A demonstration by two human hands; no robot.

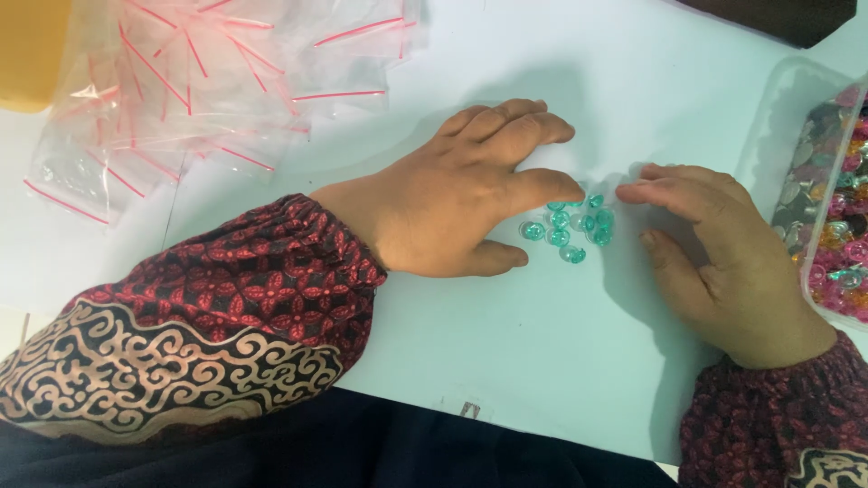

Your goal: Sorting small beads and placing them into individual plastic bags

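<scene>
Roughly ten teal beads (569, 230) lie clustered on the white desk (506, 361) between two hands. Left hand (466, 190) lies flat, grip released, forefinger touching the cluster; right hand (714, 262) rests open beside one clear tub of mixed beads (836, 190).

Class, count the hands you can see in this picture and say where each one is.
2. The left hand lies flat on the white table, left of the teal beads; the right hand rests right of them, beside the tray.
</scene>
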